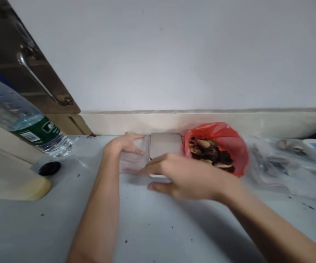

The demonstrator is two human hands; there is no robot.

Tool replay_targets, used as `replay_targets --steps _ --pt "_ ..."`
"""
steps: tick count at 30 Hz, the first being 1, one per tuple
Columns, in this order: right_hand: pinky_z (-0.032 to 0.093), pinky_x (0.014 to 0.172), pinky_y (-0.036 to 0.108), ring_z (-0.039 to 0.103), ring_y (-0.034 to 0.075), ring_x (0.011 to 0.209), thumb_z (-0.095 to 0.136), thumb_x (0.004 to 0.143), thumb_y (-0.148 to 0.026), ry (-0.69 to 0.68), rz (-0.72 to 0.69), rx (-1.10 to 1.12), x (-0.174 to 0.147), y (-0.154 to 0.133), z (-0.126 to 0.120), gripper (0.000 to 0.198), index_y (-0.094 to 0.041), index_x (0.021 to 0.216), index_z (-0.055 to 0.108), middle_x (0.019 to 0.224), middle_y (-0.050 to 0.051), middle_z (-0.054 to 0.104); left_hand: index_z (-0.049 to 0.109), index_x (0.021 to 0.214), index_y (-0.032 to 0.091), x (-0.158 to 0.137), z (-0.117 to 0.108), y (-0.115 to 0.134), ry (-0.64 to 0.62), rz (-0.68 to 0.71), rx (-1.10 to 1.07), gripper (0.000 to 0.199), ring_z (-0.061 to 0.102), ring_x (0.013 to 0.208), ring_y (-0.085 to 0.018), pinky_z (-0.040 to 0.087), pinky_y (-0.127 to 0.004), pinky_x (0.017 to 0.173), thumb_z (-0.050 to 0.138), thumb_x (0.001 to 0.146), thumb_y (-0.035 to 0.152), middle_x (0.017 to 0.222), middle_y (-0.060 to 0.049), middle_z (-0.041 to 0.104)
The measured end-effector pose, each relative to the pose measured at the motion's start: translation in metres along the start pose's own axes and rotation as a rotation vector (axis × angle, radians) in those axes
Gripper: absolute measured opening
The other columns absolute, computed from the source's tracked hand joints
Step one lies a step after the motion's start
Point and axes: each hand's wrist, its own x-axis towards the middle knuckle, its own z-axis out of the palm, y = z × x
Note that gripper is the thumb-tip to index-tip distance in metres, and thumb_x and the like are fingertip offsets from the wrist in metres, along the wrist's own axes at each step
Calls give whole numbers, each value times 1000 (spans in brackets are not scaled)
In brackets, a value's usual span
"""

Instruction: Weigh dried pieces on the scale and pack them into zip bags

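Note:
A clear plastic zip bag (130, 160) with a reddish lower edge lies flat beside a small scale (165, 144) with a metal top. My left hand (125, 143) rests on the bag's upper part, thumb and fingers spread. In front of the scale is my right hand (171, 173), blurred, its thumb apart from its fingers. Its fingertips reach to the bag's lower right corner; whether they touch it I cannot tell. To the right of the scale, an open red plastic bag (240, 153) holds dark and pale dried pieces (211, 151).
At left stand a water bottle (23, 117) with a green label, a translucent container (10, 179) with yellowish contents, and a black round object (50, 168). Clear bags (275, 164) with dried pieces lie at right. A wall (174, 54) rises behind the grey tabletop (147, 226).

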Motion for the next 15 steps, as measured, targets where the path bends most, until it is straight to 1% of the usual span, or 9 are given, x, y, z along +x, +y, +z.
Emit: replay_targets --steps 1,2,3,4,6,8,9,12,15 --pt "57 82 29 77 19 92 69 99 -24 0 50 50 -12 6 -13 21 -28 115 81 106 2 83 69 144 33 -3 -4 6 1 6 12 82 65 130 -42 49 -44 107 86 65 49 141 -14 72" --pt "58 79 32 76 20 84 65 101 -26 41 128 73 -24 13 -27 22 -27 115 82 102 3 83 68 146 32 -7 -8 13 5 20 22 80 67 126 -39 49 -42 107 83 70 48 138 -13 74" --pt "59 77 35 76 21 77 61 100 -27 133 234 79 -37 22 -40 26 -26 117 81 101 5 83 66 149 32 -11 -11 21 13 34 29 77 70 121 -37 49 -41 106 79 75 50 133 -13 76" --pt "61 81 39 77 25 85 56 102 -29 182 352 63 -50 32 -53 31 -25 121 79 110 9 83 63 152 31 -15 -14 31 34 53 39 75 72 115 -35 49 -40 104 75 80 51 129 -12 77" --pt "64 76 45 78 32 84 63 94 -42 330 516 16 -78 56 -73 28 -29 112 81 101 10 83 63 153 30 -24 -17 54 122 182 33 70 73 110 -33 51 -38 98 70 87 52 125 -11 78" --pt "65 77 54 78 39 83 71 84 -45 400 674 -26 -106 81 -84 23 -33 102 80 93 10 82 68 147 28 -31 -13 80 197 332 -23 61 72 111 -32 53 -37 95 68 91 50 124 -11 78" --pt "65 78 58 78 42 83 75 79 -47 421 698 -33 -119 93 -86 25 -35 100 80 89 10 81 71 143 28 -33 -9 94 201 419 -58 54 72 110 -31 53 -36 94 68 92 46 124 -10 79" --pt "66 77 57 78 45 92 80 73 -53 464 641 -4 -146 115 -85 45 -40 116 79 90 9 81 79 126 29 -33 7 130 117 717 -150 35 72 112 -27 53 -33 94 64 94 29 127 -4 80" --pt "66 74 53 78 43 90 80 71 -55 467 682 19 -157 122 -80 54 -39 122 78 90 9 82 81 113 25 -28 23 155 72 792 -108 25 73 102 -26 53 -33 84 64 95 22 118 -6 81"
